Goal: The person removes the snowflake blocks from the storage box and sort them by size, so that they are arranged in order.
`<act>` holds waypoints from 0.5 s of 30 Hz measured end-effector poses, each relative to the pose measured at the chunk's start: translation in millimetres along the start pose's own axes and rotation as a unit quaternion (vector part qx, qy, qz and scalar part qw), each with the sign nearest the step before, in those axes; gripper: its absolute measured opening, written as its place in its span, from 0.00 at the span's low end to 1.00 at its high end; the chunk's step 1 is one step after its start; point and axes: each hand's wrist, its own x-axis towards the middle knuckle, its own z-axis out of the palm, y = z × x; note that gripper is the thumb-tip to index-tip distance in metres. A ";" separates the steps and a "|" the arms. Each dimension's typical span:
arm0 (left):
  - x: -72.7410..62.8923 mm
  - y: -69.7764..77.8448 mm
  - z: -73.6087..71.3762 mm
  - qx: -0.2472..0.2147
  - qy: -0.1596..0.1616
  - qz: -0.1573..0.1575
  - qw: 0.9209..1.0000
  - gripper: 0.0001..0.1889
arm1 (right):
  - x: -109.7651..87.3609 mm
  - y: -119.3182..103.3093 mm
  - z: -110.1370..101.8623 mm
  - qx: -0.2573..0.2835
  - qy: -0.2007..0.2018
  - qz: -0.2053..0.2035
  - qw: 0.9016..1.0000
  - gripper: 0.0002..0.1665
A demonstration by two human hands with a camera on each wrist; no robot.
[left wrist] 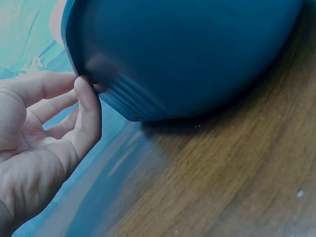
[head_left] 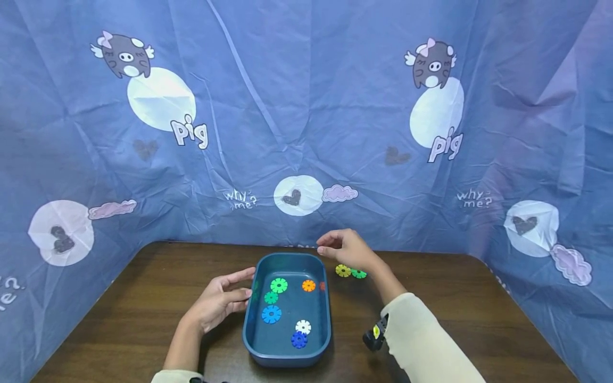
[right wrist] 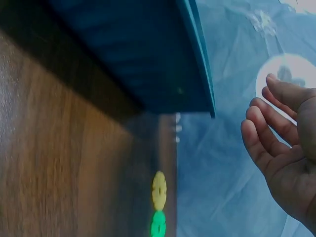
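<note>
A dark blue plastic bin [head_left: 286,363] stands on the table, with several notched building discs lying in it: light green [head_left: 279,285], teal [head_left: 271,297], blue [head_left: 271,314], orange [head_left: 308,285], white [head_left: 303,327] and dark blue [head_left: 299,340]. My left hand [head_left: 217,302] touches the bin's left side, fingers and thumb extended; in the left wrist view its fingertips are right at the rim [left wrist: 70,44]. Raised beyond the bin's far right corner, my right hand [head_left: 348,249] has loosely bent fingers and holds nothing. Below it lie a yellow disc [head_left: 342,271] and a green disc [head_left: 358,273].
The brown wooden table [head_left: 426,319] has rounded far corners. A blue printed curtain [head_left: 306,106] hangs behind and at both sides, close to the table's far edge. A dark wrist strap device [head_left: 375,334] sits at my right sleeve.
</note>
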 end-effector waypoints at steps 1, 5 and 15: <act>-0.1 0.0 -0.1 0.000 0.000 0.000 1.000 0.36 | 1.0 -4.2 3.5 -0.003 -0.004 -0.007 1.000 0.10; -0.5 0.1 -0.6 0.001 0.001 -0.001 1.000 0.36 | 5.3 -16.0 20.4 -0.012 -0.020 -0.027 0.999 0.10; 0.1 0.1 -1.2 0.000 0.003 -0.003 1.000 0.36 | 11.9 -26.6 62.8 -0.070 -0.100 -0.057 0.991 0.18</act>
